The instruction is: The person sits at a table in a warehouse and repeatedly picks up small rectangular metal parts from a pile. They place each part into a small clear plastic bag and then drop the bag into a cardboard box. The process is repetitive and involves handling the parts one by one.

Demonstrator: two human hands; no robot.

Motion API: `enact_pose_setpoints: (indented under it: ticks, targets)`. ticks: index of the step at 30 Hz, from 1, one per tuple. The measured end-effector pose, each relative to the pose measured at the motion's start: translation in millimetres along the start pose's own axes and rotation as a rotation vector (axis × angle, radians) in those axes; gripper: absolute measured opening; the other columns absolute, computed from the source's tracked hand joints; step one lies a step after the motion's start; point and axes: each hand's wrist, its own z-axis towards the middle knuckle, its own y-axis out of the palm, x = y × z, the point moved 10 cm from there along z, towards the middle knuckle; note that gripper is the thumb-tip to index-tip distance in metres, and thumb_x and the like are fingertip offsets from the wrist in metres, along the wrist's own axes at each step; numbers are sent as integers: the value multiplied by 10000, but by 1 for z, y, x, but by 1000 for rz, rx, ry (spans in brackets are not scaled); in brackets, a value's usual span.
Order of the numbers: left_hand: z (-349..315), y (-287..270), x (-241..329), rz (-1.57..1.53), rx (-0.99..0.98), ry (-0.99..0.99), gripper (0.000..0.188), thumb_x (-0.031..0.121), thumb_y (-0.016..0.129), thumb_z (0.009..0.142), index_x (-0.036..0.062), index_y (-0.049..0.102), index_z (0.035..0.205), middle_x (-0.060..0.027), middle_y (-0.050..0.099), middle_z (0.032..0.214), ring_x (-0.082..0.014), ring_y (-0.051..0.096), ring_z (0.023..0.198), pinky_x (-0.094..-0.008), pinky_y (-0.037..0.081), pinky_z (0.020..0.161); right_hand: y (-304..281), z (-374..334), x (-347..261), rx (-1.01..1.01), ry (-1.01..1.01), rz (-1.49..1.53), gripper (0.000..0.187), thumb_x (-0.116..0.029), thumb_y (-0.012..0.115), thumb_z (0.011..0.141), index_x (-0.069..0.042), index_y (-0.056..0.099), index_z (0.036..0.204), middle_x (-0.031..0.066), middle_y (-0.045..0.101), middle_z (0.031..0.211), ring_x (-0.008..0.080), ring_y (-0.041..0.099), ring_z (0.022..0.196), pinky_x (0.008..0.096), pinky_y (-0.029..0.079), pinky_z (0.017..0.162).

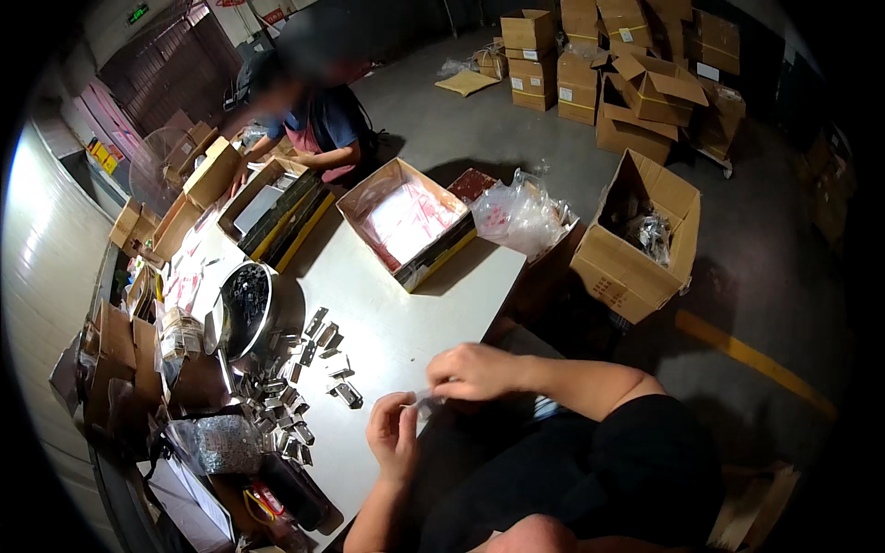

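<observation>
Close to the table's near edge, my left hand (394, 435) and my right hand (474, 371) meet around a small translucent plastic bag (426, 405). The fingers of each hand are pinched on it, and what it contains is too small to make out. Left of my hands, a loose pile of shiny metal bracket-like parts (288, 405) is spread over the white table (406, 318). One such metal piece (347, 394) lies nearest my left hand. Behind the pile stands a round metal bowl (269, 318) filled with small black parts (245, 297).
An open box (406, 276) of clear, red-printed bags sits at the table's far side. A bubble-wrapped bundle (226, 444) and cartons crowd the left edge. Beyond the right edge are a plastic sack (521, 214) and an open carton (613, 276). A co-worker (323, 129) works across the table.
</observation>
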Motion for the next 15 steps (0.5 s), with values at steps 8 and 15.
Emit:
enact_pose_setpoints:
  ticks: [8,15]
  targets:
    - [-106,67,-138,557,-662,-323,314,288,584,936,20,635,1093,-200,662,1028,-323,635,996,-389,489,849,-213,-147,-10,789,289,-676,106,-102,650,811,-18,592,781,149,592,743,342,581,723,415,460,672]
    - [-133,-77,-278,1201,-449,-603,331,304,593,916,24,641,1087,-204,659,1032,-325,631,998,-394,490,849,-127,-131,25,534,183,-517,144,-199,689,789,-73,621,776,123,622,802,322,611,782,424,492,700]
